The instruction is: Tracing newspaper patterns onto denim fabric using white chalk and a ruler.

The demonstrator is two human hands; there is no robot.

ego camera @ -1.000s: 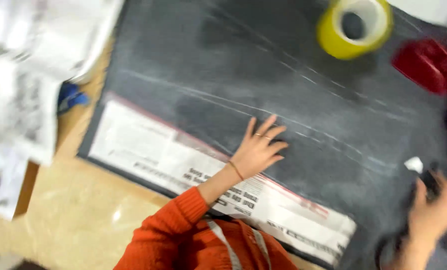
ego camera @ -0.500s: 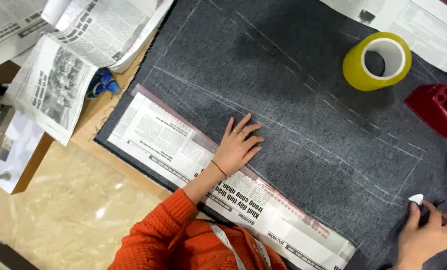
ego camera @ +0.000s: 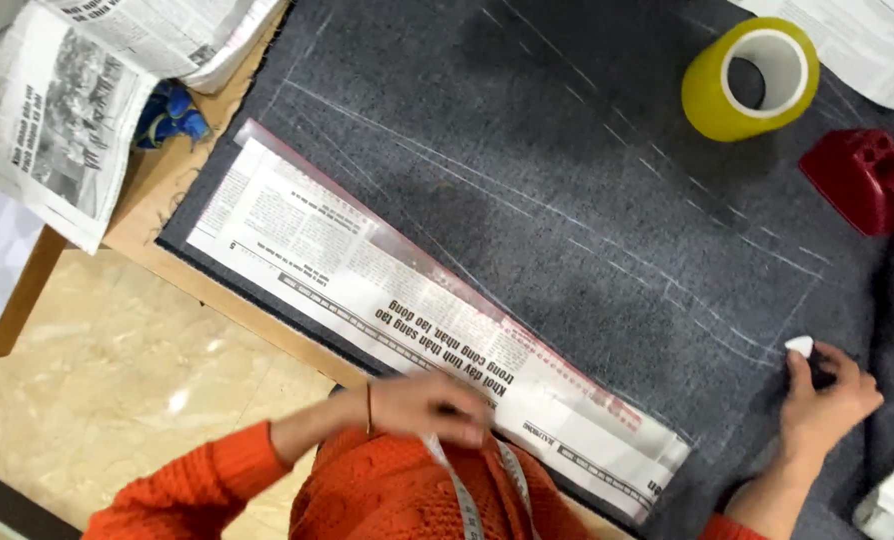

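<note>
My left hand (ego camera: pixel 429 407) is blurred, drawn back to my chest over the orange sweater, next to the measuring tape (ego camera: pixel 459 490) that hangs round my neck; whether it grips the tape I cannot tell. My right hand (ego camera: pixel 825 398) pinches a small white piece of chalk (ego camera: pixel 799 346) at the lower right of the dark grey fabric (ego camera: pixel 567 140). White chalk lines (ego camera: pixel 527 200) run slantwise across the fabric. A long newspaper strip (ego camera: pixel 407 320) lies along the fabric's near edge.
A yellow tape roll (ego camera: pixel 749 78) and a red plastic block (ego camera: pixel 864 180) sit on the fabric at the upper right. Loose newspapers (ego camera: pixel 77 90) and a blue object (ego camera: pixel 170 115) lie at the upper left. The wooden table edge (ego camera: pixel 137 235) borders a beige tiled floor (ego camera: pixel 117 380).
My left hand has lifted off the fabric and newspaper strip and pulled back to my chest. My right hand with the chalk has moved up a little.
</note>
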